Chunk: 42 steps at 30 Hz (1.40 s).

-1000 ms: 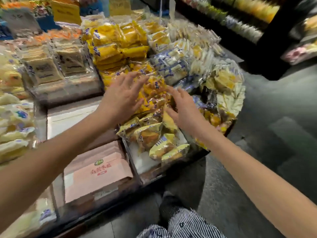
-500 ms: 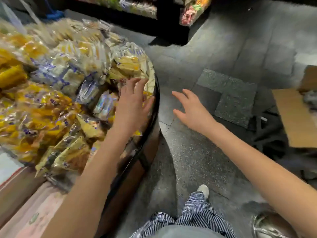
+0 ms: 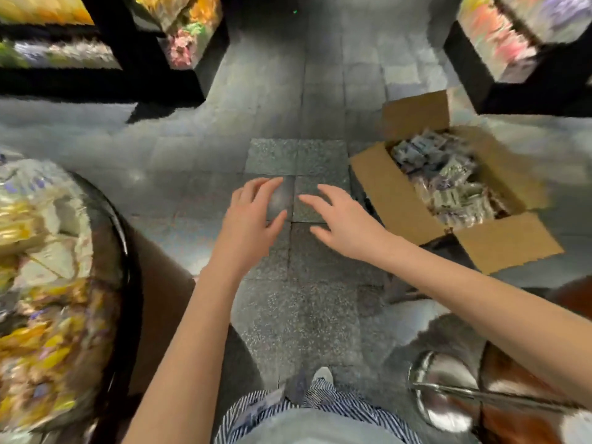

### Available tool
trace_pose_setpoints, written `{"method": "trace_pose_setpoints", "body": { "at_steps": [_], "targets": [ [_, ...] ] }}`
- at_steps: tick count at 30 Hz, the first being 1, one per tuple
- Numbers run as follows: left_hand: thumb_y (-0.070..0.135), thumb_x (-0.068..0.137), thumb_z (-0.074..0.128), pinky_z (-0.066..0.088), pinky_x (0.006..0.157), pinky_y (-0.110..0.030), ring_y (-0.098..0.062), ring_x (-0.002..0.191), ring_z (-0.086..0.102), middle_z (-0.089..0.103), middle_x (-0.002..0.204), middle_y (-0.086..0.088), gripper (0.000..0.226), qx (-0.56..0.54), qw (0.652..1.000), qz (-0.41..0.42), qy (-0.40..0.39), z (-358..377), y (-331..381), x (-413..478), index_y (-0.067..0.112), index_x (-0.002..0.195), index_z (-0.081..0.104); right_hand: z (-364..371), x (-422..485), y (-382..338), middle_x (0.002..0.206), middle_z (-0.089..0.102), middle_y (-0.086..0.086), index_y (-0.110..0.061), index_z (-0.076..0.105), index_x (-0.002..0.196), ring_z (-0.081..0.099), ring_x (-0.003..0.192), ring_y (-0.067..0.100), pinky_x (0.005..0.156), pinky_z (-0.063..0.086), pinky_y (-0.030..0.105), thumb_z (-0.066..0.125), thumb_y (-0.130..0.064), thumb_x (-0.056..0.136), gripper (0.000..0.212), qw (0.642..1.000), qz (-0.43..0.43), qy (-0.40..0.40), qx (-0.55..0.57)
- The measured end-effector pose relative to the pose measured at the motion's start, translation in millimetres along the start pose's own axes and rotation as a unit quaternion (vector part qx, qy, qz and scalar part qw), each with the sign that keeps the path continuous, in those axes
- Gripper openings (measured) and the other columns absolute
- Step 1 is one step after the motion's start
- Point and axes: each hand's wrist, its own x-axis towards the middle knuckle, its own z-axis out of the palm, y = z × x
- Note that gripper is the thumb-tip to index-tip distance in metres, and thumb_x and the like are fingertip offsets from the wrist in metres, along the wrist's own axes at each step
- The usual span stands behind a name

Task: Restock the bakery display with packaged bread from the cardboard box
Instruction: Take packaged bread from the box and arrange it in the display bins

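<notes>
The display (image 3: 129, 251) on the left holds many packets (image 3: 41, 315), but the cardboard box (image 3: 394, 197) on the right has much packaged bread (image 3: 448, 184) left, while the left hand (image 3: 253, 219) and the right hand (image 3: 342, 219) hover empty, fingers spread.

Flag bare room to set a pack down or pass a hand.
Free: floor between display rim and cardboard box, under the empty left hand and right hand. Crowded: display heaped with packs; box full of bread packs.
</notes>
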Motion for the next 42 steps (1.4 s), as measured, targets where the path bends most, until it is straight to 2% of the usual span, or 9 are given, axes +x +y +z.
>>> {"method": "trace_pose_setpoints", "body": {
  "at_steps": [10, 17, 20, 29, 32, 34, 36, 39, 42],
  "targets": [
    [0.016, 0.093, 0.065, 0.037, 0.106, -0.048, -0.037, 0.125, 0.042, 0.048, 0.139, -0.013, 0.053, -0.021, 0.985, 0.109, -0.13, 124.3, 69.5, 147.5, 0.013, 0.143, 0.047, -32.5, -8.6, 168.8, 0.162, 0.013, 0.009, -0.028, 0.022, 0.155, 0.011, 0.149, 0.026, 0.119, 0.023, 0.045, 0.049, -0.033, 0.101, 0.06, 0.971, 0.209, 0.037, 0.11],
    [0.025, 0.098, 0.057, 0.039, 0.104, -0.045, -0.028, 0.13, 0.036, 0.042, 0.144, -0.004, 0.051, -0.05, 0.959, 0.164, -0.224, 215.5, 112.0, 258.6, 0.021, 0.146, 0.041, -28.0, 32.3, 270.3, 0.163, 0.01, 0.002, -0.029, 0.024, 0.154, 0.025, 0.146, 0.026, 0.114, 0.029, 0.042, 0.053, -0.031, 0.1, 0.062, 0.906, 0.36, 0.087, 0.203],
    [0.026, 0.098, 0.056, 0.037, 0.105, -0.044, -0.03, 0.131, 0.035, 0.041, 0.145, -0.005, 0.05, -0.052, 0.946, 0.177, -0.266, 246.8, 124.2, 312.8, 0.022, 0.146, 0.04, -21.8, 45.7, 308.1, 0.162, 0.015, 0.0, -0.026, 0.026, 0.154, 0.033, 0.142, 0.023, 0.11, 0.034, 0.035, 0.055, -0.03, 0.099, 0.062, 0.856, 0.425, 0.106, 0.273],
    [0.024, 0.101, 0.052, 0.033, 0.107, -0.042, -0.03, 0.135, 0.031, 0.035, 0.15, -0.005, 0.052, -0.025, 0.912, 0.17, -0.373, 339.9, 148.8, 419.3, 0.022, 0.15, 0.035, 4.3, 69.4, 400.8, 0.162, 0.015, 0.0, -0.028, 0.025, 0.154, 0.037, 0.14, 0.025, 0.112, 0.039, 0.043, 0.053, -0.03, 0.1, 0.061, 0.774, 0.538, 0.094, 0.321],
    [0.024, 0.101, 0.052, 0.031, 0.11, -0.04, -0.03, 0.136, 0.03, 0.035, 0.15, -0.006, 0.052, -0.021, 0.895, 0.149, -0.42, 374.0, 150.8, 427.2, 0.023, 0.15, 0.034, 22.0, 70.6, 437.3, 0.159, 0.022, 0.003, -0.029, 0.028, 0.153, 0.058, 0.103, 0.014, 0.106, 0.045, 0.044, 0.055, -0.03, 0.099, 0.06, 0.759, 0.558, 0.081, 0.325],
    [0.025, 0.1, 0.053, 0.031, 0.111, -0.041, -0.03, 0.136, 0.031, 0.035, 0.15, -0.007, 0.052, -0.017, 0.884, 0.13, -0.448, 397.4, 149.9, 430.0, 0.025, 0.149, 0.035, 36.0, 71.1, 463.0, 0.158, 0.025, 0.005, -0.029, 0.031, 0.151, 0.044, 0.076, 0.002, 0.1, 0.049, 0.044, 0.055, -0.029, 0.098, 0.058, 0.757, 0.566, 0.069, 0.319],
    [0.024, 0.1, 0.055, 0.031, 0.112, -0.043, -0.03, 0.137, 0.031, 0.036, 0.149, -0.006, 0.051, -0.019, 0.884, 0.093, -0.458, 420.5, 148.9, 436.3, 0.027, 0.148, 0.038, 48.5, 74.2, 490.0, 0.158, 0.026, 0.007, -0.028, 0.032, 0.15, 0.052, 0.085, 0.006, 0.099, 0.049, 0.042, 0.055, -0.028, 0.098, 0.057, 0.754, 0.571, 0.055, 0.32],
    [0.02, 0.099, 0.055, 0.031, 0.111, -0.042, -0.03, 0.137, 0.032, 0.038, 0.148, -0.005, 0.047, -0.029, 0.896, 0.02, -0.443, 456.2, 147.5, 446.3, 0.026, 0.145, 0.042, 64.0, 79.5, 528.3, 0.158, 0.028, 0.01, -0.027, 0.033, 0.15, 0.049, 0.129, 0.027, 0.106, 0.041, 0.043, 0.054, -0.025, 0.099, 0.055, 0.757, 0.568, 0.039, 0.321],
    [0.02, 0.1, 0.053, 0.038, 0.107, -0.04, -0.027, 0.132, 0.04, 0.04, 0.146, -0.004, 0.046, -0.046, 0.895, -0.06, -0.44, 492.0, 151.9, 447.5, 0.023, 0.144, 0.042, 73.7, 81.7, 567.0, 0.156, 0.031, 0.01, -0.025, 0.034, 0.151, 0.042, 0.136, 0.028, 0.111, 0.034, 0.043, 0.054, -0.024, 0.099, 0.056, 0.753, 0.569, 0.014, 0.33]
  ]
}}
